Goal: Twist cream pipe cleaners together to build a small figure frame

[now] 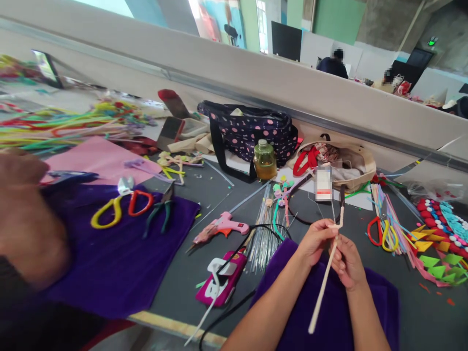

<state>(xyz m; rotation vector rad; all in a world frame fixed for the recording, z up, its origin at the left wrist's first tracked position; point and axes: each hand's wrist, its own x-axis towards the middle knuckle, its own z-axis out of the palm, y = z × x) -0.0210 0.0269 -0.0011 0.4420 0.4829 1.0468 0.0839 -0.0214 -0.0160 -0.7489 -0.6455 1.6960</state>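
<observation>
A cream pipe cleaner (323, 287), its fuzzy lower length hanging toward me, is pinched in both hands. My left hand (317, 240) is closed near its upper part, where the stem bends and runs up in a short kinked piece. Just below and to the right, my right hand (348, 261) is closed on the same stem, fingers curled in. Thin clear wires rise behind my fingertips. Under my forearms lies a purple cloth (380, 297). Beyond the hands, a tote bag (360, 178) with a white tag stands on the table.
A pink glue gun (223, 225) and a magenta power strip (223, 280) lie left of me, with clear sticks (261, 239) nearby. Scissors (383, 234) rest among pastel stems at right. At far left is a co-worker's blurred arm (36, 224), beside pliers (161, 209).
</observation>
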